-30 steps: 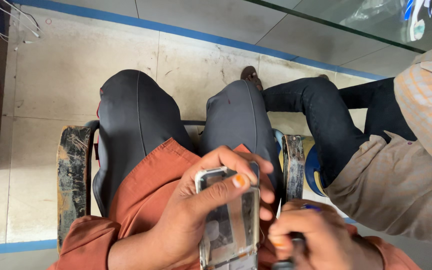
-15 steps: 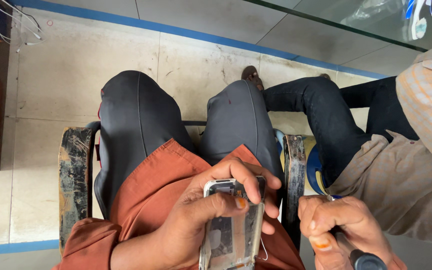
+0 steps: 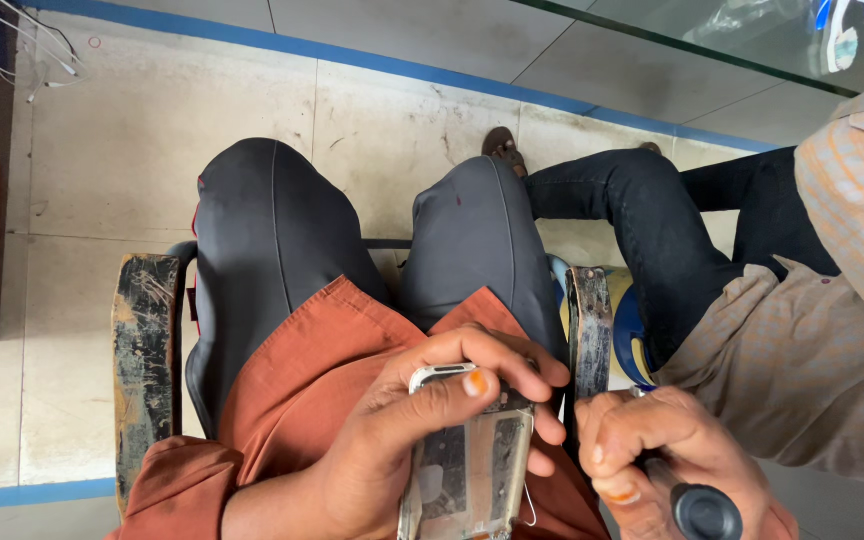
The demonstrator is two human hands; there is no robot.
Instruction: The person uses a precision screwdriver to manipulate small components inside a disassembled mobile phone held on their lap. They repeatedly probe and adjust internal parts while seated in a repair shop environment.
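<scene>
Right hand (image 3: 667, 450) has swung out from the phone's lower edge since a second ago, and now it sits off to the side, fist clenched around the screwdriver (image 3: 697, 505), black round cap toward me, tip hidden under my fingers. Left hand (image 3: 432, 440) has stayed wrapped around the opened phone (image 3: 467, 465), thumb across the top edge, fingers curled round the far side, bare inner plate facing up at me.

So the phone is in my left hand, over my lap, above the orange shirt (image 3: 302, 380) and dark trousers (image 3: 272, 230). It rests on no surface, only on my grip. That's the first risk: if my thumb slackens, the phone slides off between my knees and down to the tiled floor (image 3: 152, 130). A thin white wire loop hangs at its lower right corner; I judge it could snag on my fingers and tear.

Second risk: the driver tip. I can't see where it points, so bringing it back blind could scratch the board or jab my left fingers.

Outward now: worn armrests of the chair (image 3: 144, 350) on both sides, narrow room. A person in a checked shirt (image 3: 852, 200) and dark jeans sits just beside my right elbow; a nudge from that side could jolt the tool.
</scene>
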